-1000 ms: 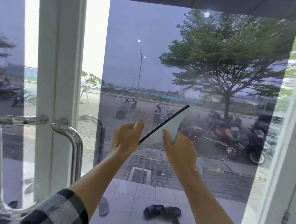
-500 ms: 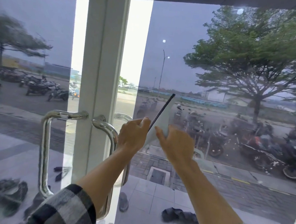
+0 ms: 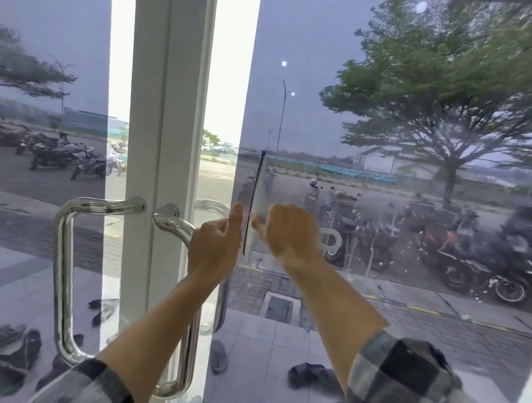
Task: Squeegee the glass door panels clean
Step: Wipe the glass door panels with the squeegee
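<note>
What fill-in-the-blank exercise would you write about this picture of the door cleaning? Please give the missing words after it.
1. The left hand and the right hand hold one ___.
2. It lies against the glass to the ___ of the white frame.
3. Its black edge is beside the ___ hand.
4. Outside, motorcycles stand near a large ___.
Missing words: squeegee; right; left; tree.

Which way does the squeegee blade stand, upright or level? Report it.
Nearly upright: the squeegee has its dark edge running top to bottom on the right glass panel, between the left hand and right hand.
</note>
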`<state>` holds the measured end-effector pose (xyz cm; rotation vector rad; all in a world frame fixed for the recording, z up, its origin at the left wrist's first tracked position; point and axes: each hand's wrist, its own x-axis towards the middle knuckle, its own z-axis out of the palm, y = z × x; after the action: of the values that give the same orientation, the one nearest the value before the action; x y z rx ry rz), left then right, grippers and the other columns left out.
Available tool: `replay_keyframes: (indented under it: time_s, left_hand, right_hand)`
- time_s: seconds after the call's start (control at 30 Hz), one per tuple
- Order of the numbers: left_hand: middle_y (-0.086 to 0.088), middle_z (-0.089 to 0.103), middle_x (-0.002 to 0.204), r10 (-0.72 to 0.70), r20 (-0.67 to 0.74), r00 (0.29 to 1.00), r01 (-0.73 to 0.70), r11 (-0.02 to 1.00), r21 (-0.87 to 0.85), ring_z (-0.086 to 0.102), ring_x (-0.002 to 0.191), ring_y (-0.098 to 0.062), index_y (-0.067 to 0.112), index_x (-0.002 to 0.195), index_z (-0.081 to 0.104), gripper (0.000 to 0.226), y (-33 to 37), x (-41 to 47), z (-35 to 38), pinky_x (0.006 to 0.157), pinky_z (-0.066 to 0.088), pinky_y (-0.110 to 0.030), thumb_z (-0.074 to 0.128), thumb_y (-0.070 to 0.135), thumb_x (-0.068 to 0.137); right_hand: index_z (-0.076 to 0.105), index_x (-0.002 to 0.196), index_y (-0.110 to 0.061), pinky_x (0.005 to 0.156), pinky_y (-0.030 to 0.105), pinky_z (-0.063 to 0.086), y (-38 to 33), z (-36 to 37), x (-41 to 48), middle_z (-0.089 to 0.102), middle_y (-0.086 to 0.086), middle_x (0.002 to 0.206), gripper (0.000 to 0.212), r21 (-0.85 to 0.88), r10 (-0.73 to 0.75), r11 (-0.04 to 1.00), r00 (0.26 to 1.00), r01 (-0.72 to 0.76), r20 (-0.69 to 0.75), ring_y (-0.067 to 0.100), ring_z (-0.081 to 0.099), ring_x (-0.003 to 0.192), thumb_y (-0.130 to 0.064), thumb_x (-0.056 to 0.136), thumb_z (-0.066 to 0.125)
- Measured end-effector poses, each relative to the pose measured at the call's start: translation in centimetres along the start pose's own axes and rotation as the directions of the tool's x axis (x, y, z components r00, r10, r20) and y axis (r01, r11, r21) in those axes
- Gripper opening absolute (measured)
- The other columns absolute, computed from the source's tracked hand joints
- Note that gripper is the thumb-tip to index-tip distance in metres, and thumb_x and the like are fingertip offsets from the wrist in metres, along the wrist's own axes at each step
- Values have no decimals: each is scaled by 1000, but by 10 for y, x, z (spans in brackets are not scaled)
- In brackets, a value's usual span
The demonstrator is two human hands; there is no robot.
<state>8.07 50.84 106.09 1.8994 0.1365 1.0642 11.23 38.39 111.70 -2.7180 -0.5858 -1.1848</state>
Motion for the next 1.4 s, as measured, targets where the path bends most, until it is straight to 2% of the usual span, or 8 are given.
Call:
replay_keyframes:
  time_s: [0.13, 0.3, 0.57, 0.77, 0.93, 1.13, 1.3, 1.4]
  left_hand:
    - [-8, 57, 52, -19, -1, 1000, 19, 998, 59, 57, 54, -26, 1, 61, 55, 84, 9, -6, 9, 60, 44, -35, 27, 73, 94]
    - [-15, 71, 67, -51, 65, 997, 46, 996, 71, 68, 66, -30, -2, 72, 67, 84, 16, -19, 36, 70, 54, -39, 30, 69, 97]
    - [-18, 71, 70, -74, 94, 993, 72, 997, 24, 70, 70, -37, -5, 73, 66, 91, 21, -31, 55, 65, 56, -44, 27, 74, 93]
    - [-15, 70, 64, -102, 6, 995, 102, 994, -36, 69, 65, -34, -1, 68, 67, 95, 7, -21, 29, 69, 56, -42, 21, 81, 83]
    - [-11, 60, 54, -140, -54, 989, 138, 989, -44, 63, 64, -30, 8, 53, 56, 78, -2, -17, 5, 63, 45, -33, 28, 64, 100]
    - [-12, 64, 57, -159, -116, 981, 144, 981, -129, 64, 62, -27, 13, 52, 57, 72, -4, -16, 9, 60, 44, -29, 32, 59, 102]
    - [-4, 59, 50, -111, -94, 989, 98, 987, -127, 61, 56, -21, 23, 46, 53, 68, 5, -23, 26, 58, 40, -27, 34, 57, 102]
    - [-5, 63, 52, -114, -39, 993, 107, 984, -140, 65, 59, -24, 23, 48, 58, 69, 15, -28, 48, 59, 44, -30, 34, 60, 101]
  right_hand:
    - [61, 76, -12, 49, 28, 40, 23, -1, -12, 49, -1, 55, 47, -15, 53, 998, 999, -53, -13, 21, 51, 49, -51, 96, 43]
    - [57, 76, -14, 50, 29, 40, 66, -9, -29, 45, -2, 53, 49, -74, 98, 992, 995, -98, -5, 23, 52, 52, -54, 96, 38]
    - [54, 77, -12, 53, 30, 36, 114, -22, -52, 41, -2, 54, 50, -52, 219, 974, 975, -220, -23, 26, 53, 58, -55, 95, 38]
    - [60, 84, -14, 51, 28, 35, 61, -14, -31, 40, -4, 54, 49, -96, -1, 995, 1000, 0, -13, 21, 48, 54, -55, 97, 36]
    - [61, 77, -17, 57, 30, 46, -10, 3, -6, 51, 0, 60, 43, -43, -175, 983, 983, 177, 48, 23, 55, 58, -52, 96, 44]
    - [68, 94, -13, 60, 33, 44, -30, 15, 10, 69, 7, 82, 38, -27, -193, 980, 979, 195, 62, 30, 67, 73, -44, 96, 47]
    - [66, 78, -17, 55, 30, 40, -4, 16, -2, 55, -1, 62, 40, 5, -97, 995, 994, 97, 48, 22, 53, 58, -47, 95, 46]
    - [46, 59, -19, 54, 29, 37, 23, 8, -10, 45, -3, 54, 48, -10, -32, 999, 998, 33, 59, 22, 58, 58, -53, 93, 45]
